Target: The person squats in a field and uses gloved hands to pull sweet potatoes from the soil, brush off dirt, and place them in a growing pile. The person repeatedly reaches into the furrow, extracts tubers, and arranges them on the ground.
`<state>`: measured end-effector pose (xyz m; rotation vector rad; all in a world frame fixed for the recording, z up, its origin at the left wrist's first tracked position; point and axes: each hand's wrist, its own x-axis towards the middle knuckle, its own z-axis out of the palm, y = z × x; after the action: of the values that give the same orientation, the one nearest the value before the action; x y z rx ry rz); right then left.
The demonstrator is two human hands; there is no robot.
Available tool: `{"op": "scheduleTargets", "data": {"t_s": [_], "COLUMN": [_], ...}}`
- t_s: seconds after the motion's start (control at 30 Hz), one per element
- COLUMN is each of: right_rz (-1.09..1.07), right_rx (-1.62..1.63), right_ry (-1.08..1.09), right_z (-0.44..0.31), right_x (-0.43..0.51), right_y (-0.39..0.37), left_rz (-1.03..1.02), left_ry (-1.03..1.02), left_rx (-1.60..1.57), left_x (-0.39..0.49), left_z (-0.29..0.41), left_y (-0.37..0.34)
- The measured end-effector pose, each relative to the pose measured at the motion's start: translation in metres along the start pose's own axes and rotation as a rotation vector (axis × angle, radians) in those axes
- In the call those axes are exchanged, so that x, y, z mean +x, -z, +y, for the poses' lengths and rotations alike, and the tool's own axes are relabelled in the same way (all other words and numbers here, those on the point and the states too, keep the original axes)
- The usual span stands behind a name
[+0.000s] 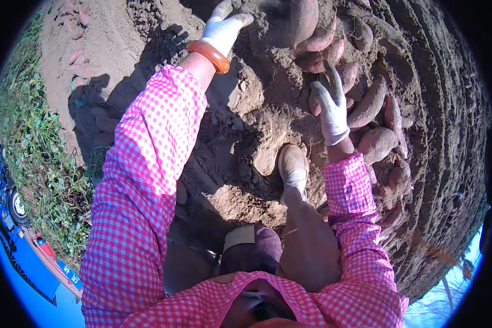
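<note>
My left hand (226, 28), in a white glove with soiled fingertips and an orange bangle (209, 55) at the wrist, reaches to the top of the view over the loose soil (164, 24). Its fingers are spread, and nothing shows in them. My right hand (333, 110), gloved too, is held with fingers apart over the near side of a heap of sweet potatoes. Just beyond its fingertips lies a reddish sweet potato (311, 63). A long sweet potato (367, 104) rests to its right, with a thick round one (378, 144) below. Whether the right hand touches any is unclear.
My shoe (293, 164) stands on broken clods between my arms. More sweet potatoes (77, 61) lie on bare soil at left, beside green vines (45, 164). A blue vehicle (33, 254) is at the far left. Ridged soil (438, 135) runs along the right.
</note>
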<state>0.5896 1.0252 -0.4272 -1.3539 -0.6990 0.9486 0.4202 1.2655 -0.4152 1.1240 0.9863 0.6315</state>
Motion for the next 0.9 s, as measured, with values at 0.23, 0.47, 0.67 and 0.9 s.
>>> {"op": "scheduleTargets", "data": {"t_s": [0.23, 0.47, 0.67, 0.9], "right_rz": [-0.213, -0.736, -1.235, -1.711], "right_rx": [-0.042, -0.121, -0.853, -1.268], "right_ry": [-0.512, -0.567, 0.749, 0.129], "right_z": [0.025, 0.035, 0.033, 0.072], "right_x": [-0.071, -0.12, -0.169, -0.204], "right_y": [-0.044, -0.143, -0.266, -0.318], "left_rz": [0.454, 0.634, 0.552, 0.556], "left_ry": [0.066, 0.652, 0.553, 0.562], "left_rx": [0.433, 0.474, 0.259, -0.125], "left_x": [-0.282, -0.424, -0.448, -0.476], "left_z": [-0.057, -0.127, -0.145, -0.099], "left_y": [0.171, 0.196, 0.206, 0.193]}}
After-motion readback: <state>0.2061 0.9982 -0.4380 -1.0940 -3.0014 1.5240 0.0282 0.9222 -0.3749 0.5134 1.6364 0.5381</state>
